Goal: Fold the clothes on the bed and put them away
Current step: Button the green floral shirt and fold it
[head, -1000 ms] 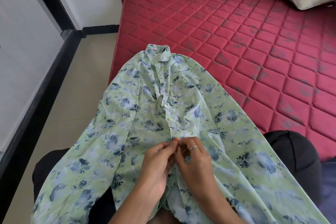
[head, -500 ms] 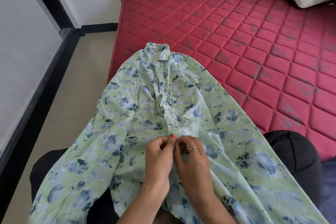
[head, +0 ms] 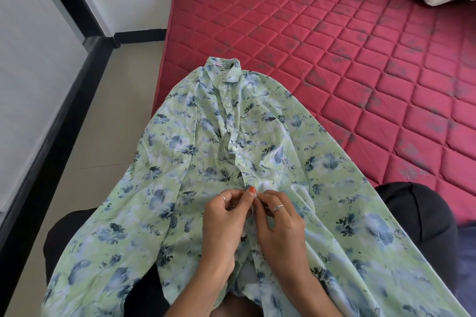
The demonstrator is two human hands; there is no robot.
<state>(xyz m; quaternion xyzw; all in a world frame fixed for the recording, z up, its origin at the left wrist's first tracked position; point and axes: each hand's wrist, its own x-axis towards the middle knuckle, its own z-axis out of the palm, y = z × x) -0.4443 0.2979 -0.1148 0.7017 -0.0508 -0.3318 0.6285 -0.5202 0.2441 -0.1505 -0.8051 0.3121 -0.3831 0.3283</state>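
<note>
left hand (head: pixel 224 224) pinches shirt (head: pixel 180 188) placket | right hand (head: pixel 279 224) pinches it alongside, knuckles up

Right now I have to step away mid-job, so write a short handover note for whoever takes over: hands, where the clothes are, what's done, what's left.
Left hand: pinching the front placket of the green floral shirt.
Right hand: pinching the opposite edge, at a button about halfway down.
Shirt: face up across the lap, collar on the corner of the red mattress.
Done: upper buttons look fastened.
Left: remaining buttons, then fold it and put it away. No other clothes visible here.
</note>
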